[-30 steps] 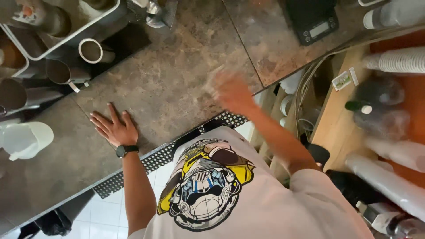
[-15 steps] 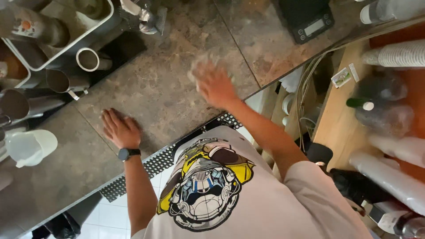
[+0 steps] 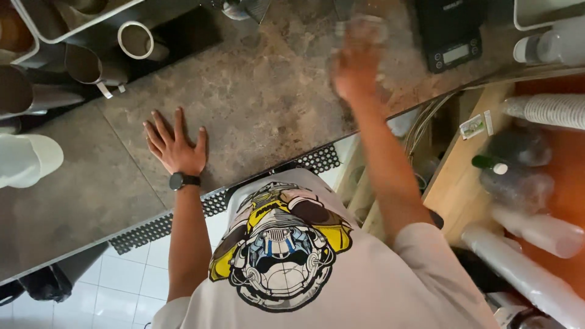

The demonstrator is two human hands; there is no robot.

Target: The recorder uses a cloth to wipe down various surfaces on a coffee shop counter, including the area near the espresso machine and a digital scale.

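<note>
Stone counter [image 3: 262, 103]: right hand [image 3: 356, 70] (blurred) reached farther forward.

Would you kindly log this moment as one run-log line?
left hand: flat on stone counter | right hand: blurred, holding clear cup | black scale: beside it

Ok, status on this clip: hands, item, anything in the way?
Left hand flat on counter, open. Right hand on a blurred clear cup; grip unclear. Scale beside it.
</note>
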